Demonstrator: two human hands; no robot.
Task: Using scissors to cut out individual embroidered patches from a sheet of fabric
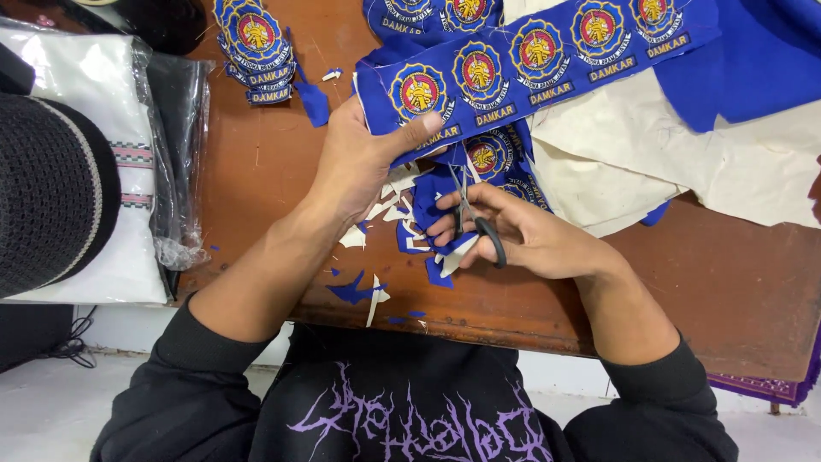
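Note:
My left hand (363, 158) grips the near end of a long blue fabric strip (547, 51) that carries a row of round embroidered badges in yellow and red. My right hand (513, 235) holds small black-handled scissors (475, 218), fingers through the loops, blades pointing up toward the strip's lower edge. Under both hands lie several blue and white fabric scraps (410, 231) on the brown wooden table (256, 162).
A pile of cut-out badges (256, 47) lies at the far left of the table. Cream cloth (684, 162) and more blue fabric (761, 51) cover the far right. A bagged white garment (94, 85) and a dark woven cap (47, 192) sit at left.

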